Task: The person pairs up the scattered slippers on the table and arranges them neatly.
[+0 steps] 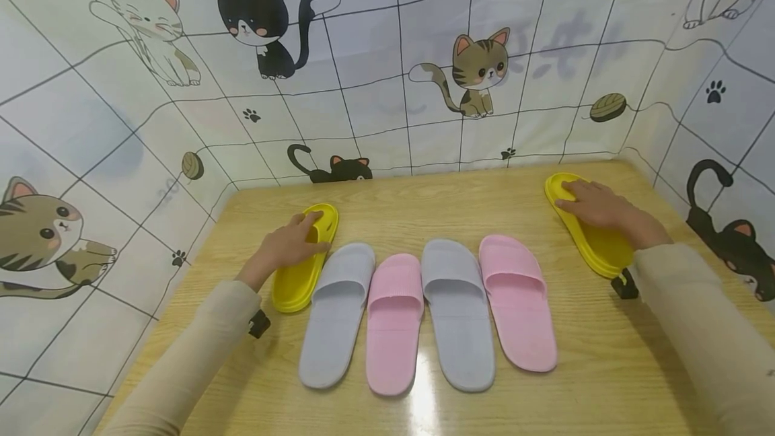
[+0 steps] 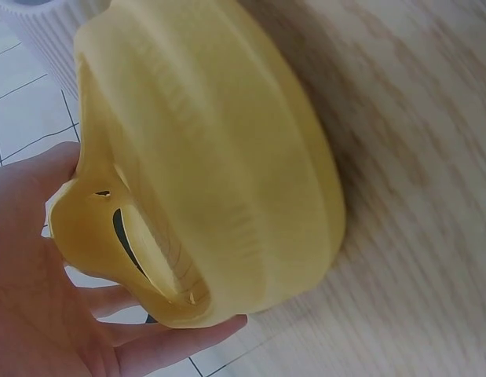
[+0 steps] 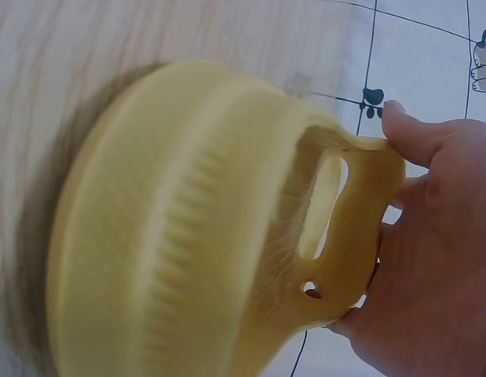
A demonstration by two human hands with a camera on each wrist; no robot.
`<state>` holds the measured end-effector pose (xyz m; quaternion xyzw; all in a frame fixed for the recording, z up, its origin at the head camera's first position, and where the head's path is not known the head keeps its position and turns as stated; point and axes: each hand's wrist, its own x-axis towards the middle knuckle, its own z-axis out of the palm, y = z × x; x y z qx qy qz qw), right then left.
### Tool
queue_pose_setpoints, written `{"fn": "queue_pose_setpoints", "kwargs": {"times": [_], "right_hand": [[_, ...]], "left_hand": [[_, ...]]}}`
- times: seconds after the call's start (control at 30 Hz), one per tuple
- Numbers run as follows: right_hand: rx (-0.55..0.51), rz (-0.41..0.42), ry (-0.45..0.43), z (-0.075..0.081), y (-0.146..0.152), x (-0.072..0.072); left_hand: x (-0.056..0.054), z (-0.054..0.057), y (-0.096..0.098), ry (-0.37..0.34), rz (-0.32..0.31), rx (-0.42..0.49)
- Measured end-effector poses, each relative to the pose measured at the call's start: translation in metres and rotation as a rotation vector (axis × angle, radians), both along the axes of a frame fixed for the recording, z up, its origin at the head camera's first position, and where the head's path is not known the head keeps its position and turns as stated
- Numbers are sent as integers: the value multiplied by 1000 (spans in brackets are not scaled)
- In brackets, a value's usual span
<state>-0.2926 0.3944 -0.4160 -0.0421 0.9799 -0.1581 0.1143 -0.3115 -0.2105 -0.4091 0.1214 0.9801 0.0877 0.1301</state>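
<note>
My left hand [image 1: 289, 243] grips the strap of a yellow slipper [image 1: 295, 286] at the left of the table. In the left wrist view, its thumb lies at one side of the strap and the fingers [image 2: 176, 345] at the other. Far to the right, my right hand [image 1: 602, 206] holds a second yellow slipper [image 1: 607, 253] across its strap. The right wrist view shows the thumb over one edge of that strap [image 3: 356, 228], with the other fingers partly hidden behind it. Openings show in both yellow straps.
Between my hands, a grey slipper [image 1: 329, 338], a pink slipper [image 1: 392, 348], another grey slipper [image 1: 463, 338] and another pink slipper [image 1: 525, 325] lie in a row on the wooden table [image 1: 272, 389]. A cat-print sheet [image 1: 375, 39] rises behind and at both sides.
</note>
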Motion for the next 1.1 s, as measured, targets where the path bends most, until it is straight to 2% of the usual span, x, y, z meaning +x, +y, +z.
{"fn": "queue_pose_setpoints", "kwargs": {"times": [0.23, 0.53, 0.67, 0.93, 1.1], "right_hand": [[9, 73, 42, 1, 1, -4], [-24, 80, 42, 9, -4, -4], [-33, 87, 50, 8, -4, -7], [-49, 74, 47, 3, 0, -24], [-70, -22, 17, 10, 2, -29]], "left_hand": [[0, -1, -1, 0, -1, -4], [-2, 2, 0, -4, 1, 10], [-5, 1, -1, -5, -18, 13], [-19, 2, 0, -26, -36, 42], [-29, 3, 3, -34, -43, 46]]}}
